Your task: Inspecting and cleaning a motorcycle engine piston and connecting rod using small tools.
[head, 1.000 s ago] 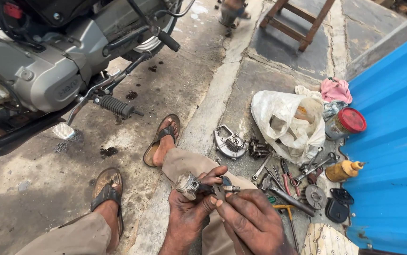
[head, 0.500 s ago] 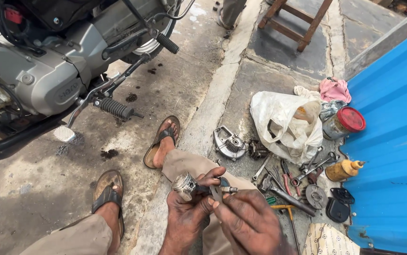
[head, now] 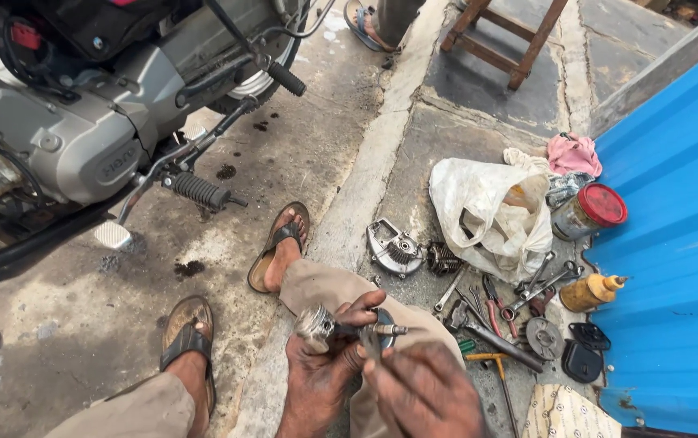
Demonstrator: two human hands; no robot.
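My left hand (head: 322, 380) grips a small metal part, a round silver piece on a threaded shaft (head: 341, 327), held over my right knee. My right hand (head: 423, 391) is just to its right, its greasy fingers pinching something small near the shaft's tip; the item in the fingertips is too small to name. Both hands are dark with grease. My feet in brown sandals (head: 280, 246) rest on the stained concrete.
A motorcycle engine (head: 65, 146) with a footpeg (head: 199, 191) stands at upper left. On the right lie an engine cover (head: 393, 247), spanners and pliers (head: 511, 300), a white bag (head: 491, 215), a red-lidded tin (head: 592, 212), an oil bottle (head: 592, 292), beside a blue metal sheet (head: 673, 243). A wooden stool (head: 511, 40) stands behind.
The hands stay together on the metal part, with the right fingers shifting slightly along the shaft. The view has tilted a little; nothing else has moved.
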